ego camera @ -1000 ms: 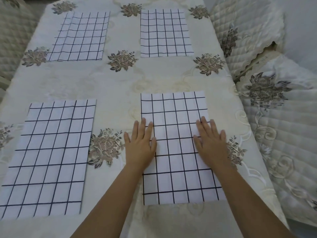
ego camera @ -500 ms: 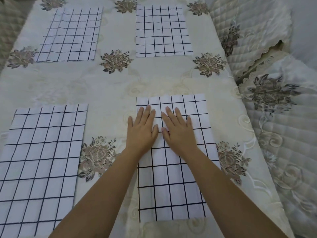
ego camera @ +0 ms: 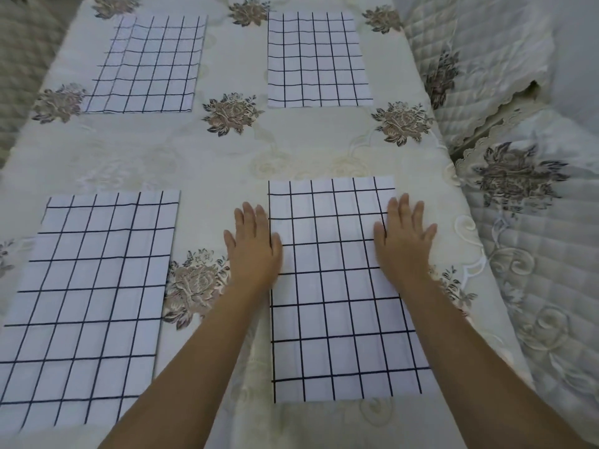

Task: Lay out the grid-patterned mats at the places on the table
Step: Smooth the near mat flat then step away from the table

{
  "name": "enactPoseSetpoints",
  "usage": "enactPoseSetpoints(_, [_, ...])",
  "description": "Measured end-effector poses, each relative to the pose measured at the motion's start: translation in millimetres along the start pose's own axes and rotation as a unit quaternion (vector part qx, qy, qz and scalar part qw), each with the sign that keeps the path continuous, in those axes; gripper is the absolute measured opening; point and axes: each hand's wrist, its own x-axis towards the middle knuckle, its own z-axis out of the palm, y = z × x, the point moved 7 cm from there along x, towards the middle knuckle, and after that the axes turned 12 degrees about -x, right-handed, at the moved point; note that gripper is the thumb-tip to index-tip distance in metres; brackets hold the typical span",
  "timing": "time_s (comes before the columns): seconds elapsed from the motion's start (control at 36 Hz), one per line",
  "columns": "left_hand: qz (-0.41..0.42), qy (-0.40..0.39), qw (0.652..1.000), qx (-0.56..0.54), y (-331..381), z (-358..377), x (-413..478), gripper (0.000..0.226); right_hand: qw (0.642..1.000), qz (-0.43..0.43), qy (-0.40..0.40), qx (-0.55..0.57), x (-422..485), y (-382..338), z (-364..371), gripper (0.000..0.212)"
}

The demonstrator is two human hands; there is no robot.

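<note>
Several white mats with black grid lines lie flat on the table's cream floral cloth (ego camera: 227,157). The near right mat (ego camera: 337,303) is under both my hands. My left hand (ego camera: 252,244) lies flat with straight fingers across that mat's left edge. My right hand (ego camera: 402,241) presses flat on its right edge, fingers spread. The near left mat (ego camera: 84,303) lies apart from my hands. At the far side lie the far left mat (ego camera: 146,66) and the far right mat (ego camera: 317,59).
Quilted cream chair covers with floral embroidery (ego camera: 518,189) stand close along the table's right side. Another padded cover (ego camera: 19,59) shows at the far left. The table's right edge runs just past my right hand.
My hands were side by side at the middle of the near right mat half a second ago. They have slid apart to its left and right edges.
</note>
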Motion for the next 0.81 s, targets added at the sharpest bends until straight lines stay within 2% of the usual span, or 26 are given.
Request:
enactPoseSetpoints(0.08, [0.065, 0.022, 0.997, 0.021, 18, 11, -36, 0.055, 0.998, -0.038, 0.034, 0.026, -38, -34, -6, 0.064])
enactPoseSetpoints(0.14, [0.107, 0.009, 0.994, 0.038, 25, 27, -64, 0.054, 0.995, -0.078, 0.052, 0.013, -70, -62, -2, 0.057])
enactPoseSetpoints(0.22, [0.124, -0.008, 0.991, 0.044, 19, 42, -98, 0.053, 0.992, -0.114, 0.047, 0.016, -115, -86, 10, 0.051])
enactPoseSetpoints(0.31, [0.123, -0.004, 0.99, 0.064, 4, 36, -111, 0.055, 0.989, -0.138, 0.045, -0.005, -141, -73, 22, 0.051])
enactPoseSetpoints(0.42, [0.094, 0.0, 0.992, 0.08, -18, 19, -113, 0.055, 0.995, -0.091, 0.043, -0.003, -141, -25, 22, 0.053])
enactPoseSetpoints(0.5, [0.078, -0.003, 0.993, 0.088, -37, 15, -115, 0.054, 0.999, -0.048, 0.012, -0.004, -139, 4, 23, 0.055])
enactPoseSetpoints(0.61, [0.059, 0.002, 0.996, 0.06, -39, 14, -125, 0.054, 1.0, -0.005, 0.006, -0.006, -145, 14, 21, 0.058])
enactPoseSetpoints(0.67, [0.082, 0.022, 0.996, 0.024, -26, 13, -138, 0.053, 1.0, 0.01, 0.019, -0.001, -153, 5, 16, 0.055])
enactPoseSetpoints(0.72, [0.142, 0.037, 0.989, 0.008, -12, 16, -156, 0.053, 1.0, -0.005, 0.028, 0.014, -166, -13, 14, 0.056])
enactPoseSetpoints(0.81, [0.222, 0.004, 0.974, 0.03, -4, 35, -183, 0.053, 0.998, -0.058, 0.022, 0.02, -192, -41, 19, 0.053])
